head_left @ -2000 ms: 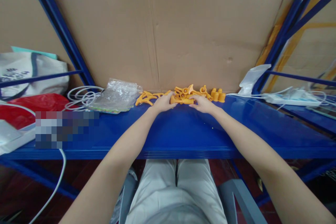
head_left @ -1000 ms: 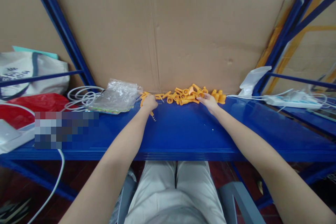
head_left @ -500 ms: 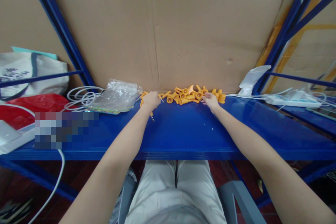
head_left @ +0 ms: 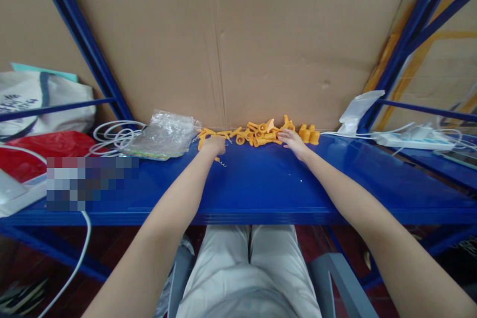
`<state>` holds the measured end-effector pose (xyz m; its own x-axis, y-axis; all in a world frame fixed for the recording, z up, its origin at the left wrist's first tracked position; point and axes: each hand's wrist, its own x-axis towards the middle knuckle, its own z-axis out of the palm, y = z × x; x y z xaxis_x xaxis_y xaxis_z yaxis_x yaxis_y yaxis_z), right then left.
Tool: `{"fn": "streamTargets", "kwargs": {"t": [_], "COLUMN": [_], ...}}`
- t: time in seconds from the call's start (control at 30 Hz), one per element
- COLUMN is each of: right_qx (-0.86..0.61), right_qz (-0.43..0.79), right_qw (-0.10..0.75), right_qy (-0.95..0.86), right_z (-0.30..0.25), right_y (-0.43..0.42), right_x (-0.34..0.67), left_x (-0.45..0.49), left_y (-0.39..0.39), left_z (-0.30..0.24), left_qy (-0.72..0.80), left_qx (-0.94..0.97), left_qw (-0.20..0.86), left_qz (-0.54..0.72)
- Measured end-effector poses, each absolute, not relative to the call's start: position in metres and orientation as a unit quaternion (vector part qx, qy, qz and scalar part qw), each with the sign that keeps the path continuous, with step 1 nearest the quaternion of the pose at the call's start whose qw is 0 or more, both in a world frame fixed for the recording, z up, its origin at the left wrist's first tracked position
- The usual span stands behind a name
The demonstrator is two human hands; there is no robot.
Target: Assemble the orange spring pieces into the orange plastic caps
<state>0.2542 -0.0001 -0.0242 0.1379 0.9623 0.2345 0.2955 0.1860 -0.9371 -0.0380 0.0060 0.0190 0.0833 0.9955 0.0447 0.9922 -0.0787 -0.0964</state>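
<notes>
My left hand (head_left: pixel 215 145) is closed, back upward, at the left end of a row of orange plastic parts. From under it pokes a corkscrew (head_left: pixel 222 163), its metal spiral pointing toward me; the handle is mostly hidden by my fingers. More orange corkscrews (head_left: pixel 204 133) lie right behind that hand, some with spirals showing. My right hand (head_left: pixel 293 142) reaches over the right part of a heap of orange hollow pieces (head_left: pixel 261 135), fingers stretched out and somewhat apart, touching or just above them. Several orange pieces (head_left: pixel 309 135) stand together right of it.
A cardboard sheet (head_left: pixel 298 49) walls off the back of the blue shelf top (head_left: pixel 257 184). Clear plastic bags (head_left: pixel 160 134) and coiled white cable (head_left: pixel 115 136) lie left, beside a red bag (head_left: pixel 55 151). White power strip (head_left: pixel 415 139) and cables are at right.
My right hand has moved slightly left over the heap, its fingers spreading. My left hand has shifted a little toward me, and the corkscrew's spiral under it has swung to the right.
</notes>
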Motion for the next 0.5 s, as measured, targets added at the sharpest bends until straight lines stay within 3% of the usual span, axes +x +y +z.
{"fn": "streamTargets", "kwargs": {"t": [0.1,0.3,0.5], "right_qx": [-0.544,-0.535,-0.530], "right_qz": [0.323,0.327,0.292], "right_qw": [0.512,0.516,0.573], "right_qy": [-0.581,-0.584,-0.553], "right_z": [-0.025,-0.024,-0.016], "right_y": [0.001,0.000,0.007], "right_x": [0.255,0.257,0.267], "left_x": [-0.034,-0.029,-0.034], "left_y": [0.004,0.001,-0.001], "left_z": [0.020,0.021,0.029], "left_qy": [-0.672,-0.652,-0.653], "left_qx": [-0.735,-0.754,-0.750], "left_qw": [0.058,0.050,0.046], "left_qz": [0.072,0.059,0.091]}}
